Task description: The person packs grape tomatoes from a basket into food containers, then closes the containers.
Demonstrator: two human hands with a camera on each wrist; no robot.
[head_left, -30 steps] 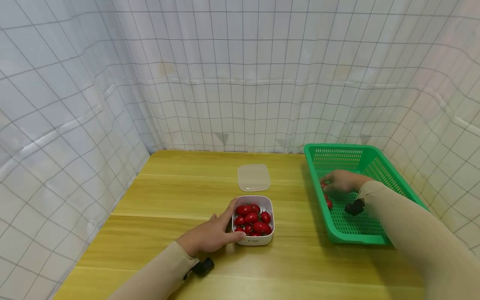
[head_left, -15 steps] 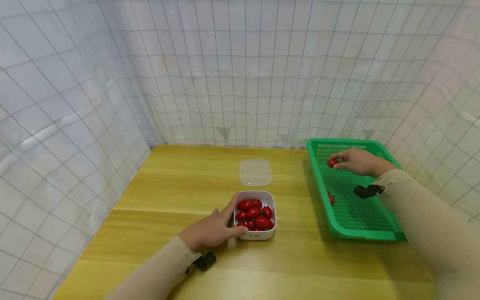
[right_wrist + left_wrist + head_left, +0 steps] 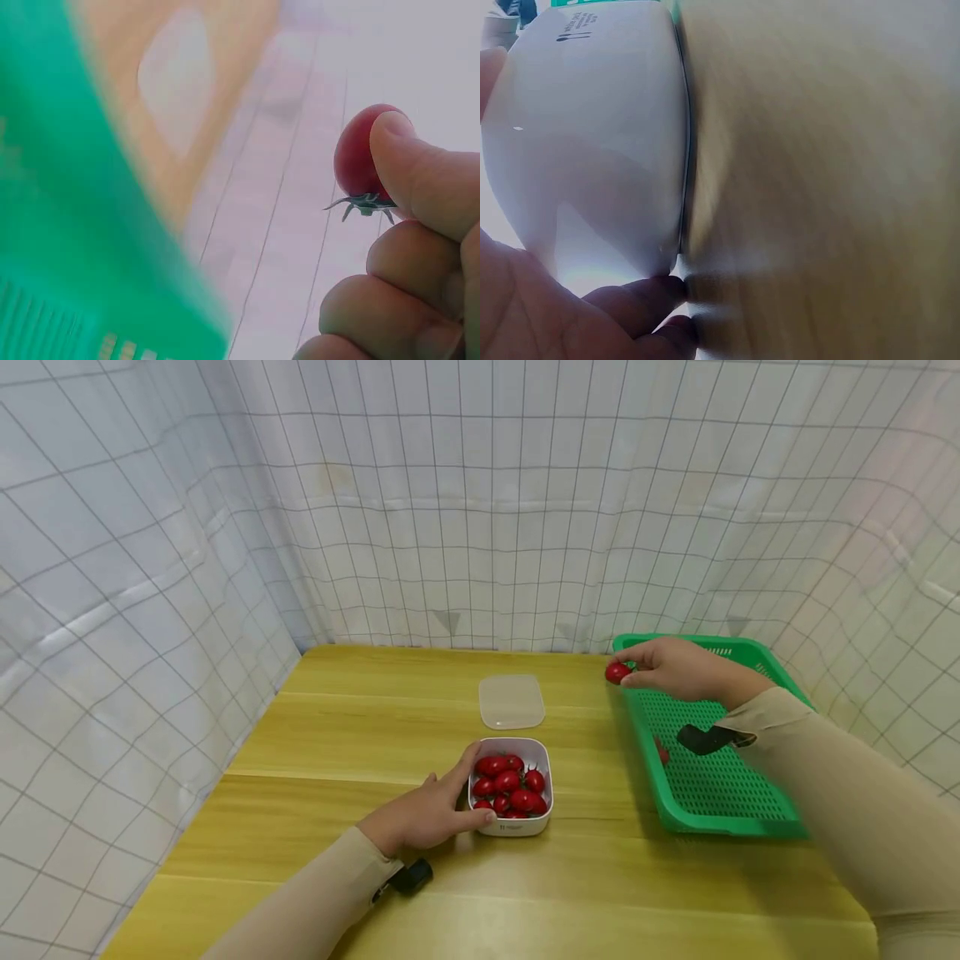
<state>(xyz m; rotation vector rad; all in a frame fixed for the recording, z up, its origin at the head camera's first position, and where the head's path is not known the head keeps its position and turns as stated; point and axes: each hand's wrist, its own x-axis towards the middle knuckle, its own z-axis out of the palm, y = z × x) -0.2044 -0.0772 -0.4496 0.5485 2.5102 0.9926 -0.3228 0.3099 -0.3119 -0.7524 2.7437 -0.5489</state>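
Observation:
My right hand pinches a red cherry tomato above the left rim of the green basket. In the right wrist view, the thumb presses on the tomato, and its green stem end points down. My left hand holds the left side of a square white container, thumb at the front corner and fingers along the side. Several cherry tomatoes lie inside it. The left wrist view shows the container's smooth wall against the palm. Inside the basket, some red tomato shows by the left wall.
A translucent square lid lies flat on the wooden table behind the white container. Grid-patterned white curtains close off the back and both sides. The basket stands at the table's right side.
My right hand has lifted a cherry tomato from inside the basket and carried it left to the rim. The left hand keeps its place on the container.

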